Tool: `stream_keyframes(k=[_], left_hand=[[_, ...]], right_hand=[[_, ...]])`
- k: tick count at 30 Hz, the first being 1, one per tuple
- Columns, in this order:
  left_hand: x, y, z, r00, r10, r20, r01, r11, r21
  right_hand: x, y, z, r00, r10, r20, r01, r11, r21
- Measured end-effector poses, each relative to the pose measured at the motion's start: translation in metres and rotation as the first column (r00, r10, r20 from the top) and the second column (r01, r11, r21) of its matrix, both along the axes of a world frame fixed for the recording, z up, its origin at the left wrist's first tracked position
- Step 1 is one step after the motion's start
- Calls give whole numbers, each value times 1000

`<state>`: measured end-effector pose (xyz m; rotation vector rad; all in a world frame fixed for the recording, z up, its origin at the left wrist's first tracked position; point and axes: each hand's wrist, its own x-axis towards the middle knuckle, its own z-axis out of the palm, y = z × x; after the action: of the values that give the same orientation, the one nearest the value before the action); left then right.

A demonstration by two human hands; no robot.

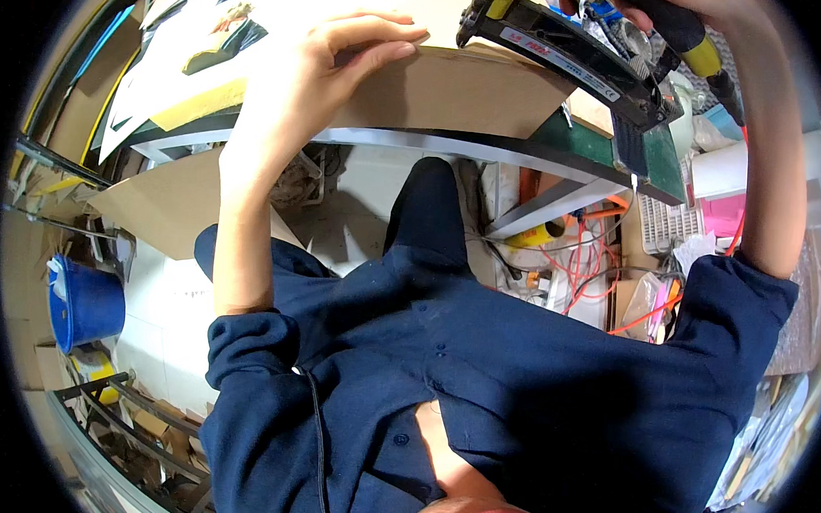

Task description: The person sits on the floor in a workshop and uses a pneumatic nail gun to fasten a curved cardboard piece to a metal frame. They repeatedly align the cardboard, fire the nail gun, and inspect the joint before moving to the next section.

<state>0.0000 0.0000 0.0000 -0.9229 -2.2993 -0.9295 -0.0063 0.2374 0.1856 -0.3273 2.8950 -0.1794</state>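
Observation:
My left hand [340,60] pinches the top edge of a brown board [461,94], its thumb on the near side and its fingers over the edge. The board stands at the near edge of the workbench. In my right hand [689,4], partly cut off by the upper rim, is a black and yellow nail gun [571,63]. Its long black magazine slants down to the right, and an air hose fitting hangs behind its handle. The nose of the nail gun is over the board's top edge, just right of my left fingertips; whether they touch I cannot tell.
A phone [629,148] with a cable lies on the green bench top [662,166]. Cut sheets and scraps [223,46] cover the left end. Orange cords [591,263] tangle beneath the bench at right. A blue bucket [88,304] and a metal rack [142,428] stand at left.

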Motion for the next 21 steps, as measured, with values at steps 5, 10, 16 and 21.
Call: stream_keyframes(k=[5,10,16,21], left_hand=[[-2,-6,0,998,12,-63,-16,997,-70],[-1,-3,-5,994,25,-110,-28,999,-19],[-2,-34,-2,998,67,-10,-67,998,-12],[0,-42,-6,992,-32,121,18,994,112]], right_hand=[[19,-37,-1,995,-97,-16,98,995,31],[3,-21,4,999,37,31,-38,999,27],[16,-39,5,999,49,4,-49,999,25],[-1,-37,1,987,152,57,-146,985,-91]])
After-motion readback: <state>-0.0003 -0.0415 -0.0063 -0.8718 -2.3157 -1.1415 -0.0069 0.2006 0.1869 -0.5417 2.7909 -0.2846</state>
